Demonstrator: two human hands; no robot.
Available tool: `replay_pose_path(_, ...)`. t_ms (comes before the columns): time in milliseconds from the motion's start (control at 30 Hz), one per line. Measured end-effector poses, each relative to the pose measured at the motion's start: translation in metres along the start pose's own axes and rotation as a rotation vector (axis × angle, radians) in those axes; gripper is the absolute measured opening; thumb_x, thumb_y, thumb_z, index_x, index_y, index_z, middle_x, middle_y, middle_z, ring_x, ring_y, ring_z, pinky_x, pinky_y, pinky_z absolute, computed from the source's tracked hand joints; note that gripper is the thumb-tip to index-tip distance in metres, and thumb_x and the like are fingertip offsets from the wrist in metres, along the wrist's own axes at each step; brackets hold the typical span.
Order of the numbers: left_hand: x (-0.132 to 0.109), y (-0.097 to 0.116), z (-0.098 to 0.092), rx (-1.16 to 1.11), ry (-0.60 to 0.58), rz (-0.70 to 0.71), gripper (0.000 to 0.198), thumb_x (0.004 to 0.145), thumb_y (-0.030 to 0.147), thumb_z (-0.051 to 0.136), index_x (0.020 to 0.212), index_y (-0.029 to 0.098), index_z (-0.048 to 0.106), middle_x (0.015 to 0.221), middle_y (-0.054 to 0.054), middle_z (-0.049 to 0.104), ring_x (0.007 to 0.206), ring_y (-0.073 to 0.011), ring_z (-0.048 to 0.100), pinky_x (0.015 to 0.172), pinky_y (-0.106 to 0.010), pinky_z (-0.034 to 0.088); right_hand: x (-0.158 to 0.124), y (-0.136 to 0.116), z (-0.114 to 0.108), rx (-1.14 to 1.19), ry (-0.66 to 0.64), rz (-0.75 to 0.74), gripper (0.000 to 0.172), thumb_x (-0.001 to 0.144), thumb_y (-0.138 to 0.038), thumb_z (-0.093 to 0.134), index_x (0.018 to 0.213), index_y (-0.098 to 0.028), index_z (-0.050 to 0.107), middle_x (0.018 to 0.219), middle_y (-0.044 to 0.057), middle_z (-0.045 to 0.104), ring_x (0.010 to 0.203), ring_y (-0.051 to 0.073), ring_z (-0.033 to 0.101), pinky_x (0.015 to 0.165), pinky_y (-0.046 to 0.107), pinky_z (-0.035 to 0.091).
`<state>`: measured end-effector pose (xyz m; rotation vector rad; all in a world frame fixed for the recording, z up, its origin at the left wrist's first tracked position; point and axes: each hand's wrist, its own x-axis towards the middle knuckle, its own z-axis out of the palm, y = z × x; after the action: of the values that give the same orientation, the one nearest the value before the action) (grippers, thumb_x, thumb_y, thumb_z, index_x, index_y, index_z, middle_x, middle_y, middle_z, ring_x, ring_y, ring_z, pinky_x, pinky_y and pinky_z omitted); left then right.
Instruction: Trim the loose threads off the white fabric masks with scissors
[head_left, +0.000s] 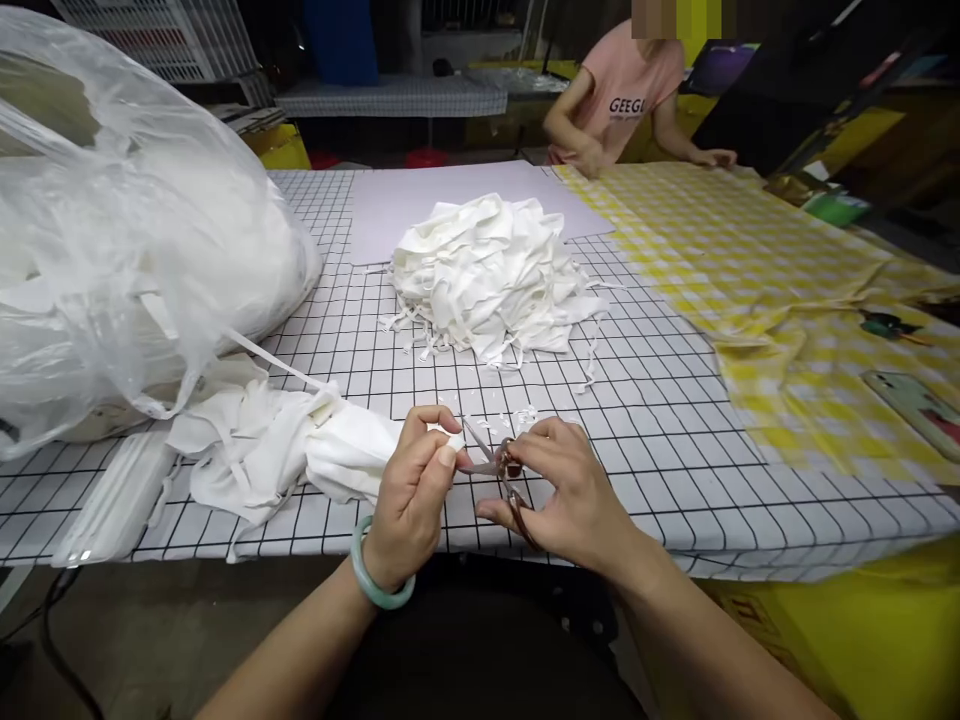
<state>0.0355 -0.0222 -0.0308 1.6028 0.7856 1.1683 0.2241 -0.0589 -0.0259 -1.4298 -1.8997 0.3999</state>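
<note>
Your left hand point(412, 490) pinches the end of a white cloth point(349, 450) over the checked surface point(667, 420); your right hand point(577, 490) grips scissors point(507, 464), spread apart near that end. A white fabric pile point(487, 270) lies beyond, a plastic bag point(150, 250) leftward.

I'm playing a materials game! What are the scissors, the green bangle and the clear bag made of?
Scissors: blades probably polished metal, thin and silvery; brownish handles unclear. Green bangle: smooth and glossy; perhaps jade, but glass or plastic could look alike. Clear bag: probably thin, shiny plastic, wrinkled and see-through.
</note>
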Motion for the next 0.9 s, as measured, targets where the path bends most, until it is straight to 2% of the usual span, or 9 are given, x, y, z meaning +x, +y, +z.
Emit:
replay_pose_path(67,-0.0007,-0.0022,0.0028,-0.005,-0.025,0.010,0.034,0.105,0.028,0.040,0.081,0.018,0.062,0.101,-0.009,0.051,0.110,-0.0235,0.048,0.092,-0.035,0.043,-0.0043,0.0012,0.0004,-0.012,0.005,-0.008,0.039,0.077,-0.054,0.078,0.068,-0.021,0.060,0.060,-0.001,0.062,0.066,0.018,0.052,0.071,0.037,0.038)
replay_pose_path(167,-0.0008,-0.0041,0.0044,-0.013,-0.040,0.026,0.032,0.105,0.027,0.040,0.082,0.018,0.061,0.100,-0.009,0.051,0.110,-0.0235,0.047,0.091,-0.035,0.043,-0.0079,0.0035,0.0017,-0.001,0.005,-0.004,0.043,0.076,-0.050,0.080,0.061,-0.020,0.054,0.054,-0.003,0.060,0.060,0.015,0.050,0.067,0.034,0.036)
replay_pose_path(533,-0.0020,-0.0099,0.0053,-0.004,-0.102,0.029,0.029,0.105,0.025,0.040,0.086,0.019,0.061,0.108,-0.008,0.047,0.110,-0.0224,0.048,0.092,-0.034,0.044,-0.0094,0.0052,0.0023,0.033,-0.005,-0.047,0.042,0.075,-0.043,0.082,0.059,-0.019,0.052,0.051,-0.004,0.058,0.057,0.012,0.048,0.067,0.032,0.037)
replay_pose_path(733,-0.0024,-0.0105,0.0076,-0.017,-0.108,0.039,0.027,0.105,0.023,0.040,0.088,0.019,0.061,0.110,-0.008,0.047,0.106,-0.0202,0.050,0.084,-0.030,0.047,-0.0088,0.0047,0.0041,0.044,0.015,-0.044,0.042,0.076,-0.043,0.082,0.059,-0.019,0.051,0.051,-0.005,0.057,0.056,0.012,0.045,0.067,0.032,0.037)
replay_pose_path(900,-0.0026,-0.0102,0.0092,0.004,-0.100,0.094,0.028,0.104,0.021,0.041,0.086,0.019,0.061,0.105,-0.008,0.051,0.110,-0.0203,0.047,0.089,-0.031,0.045,-0.0090,0.0044,0.0053,0.057,0.032,-0.042,0.042,0.075,-0.043,0.082,0.060,-0.019,0.052,0.052,-0.005,0.058,0.057,0.012,0.048,0.068,0.032,0.038)
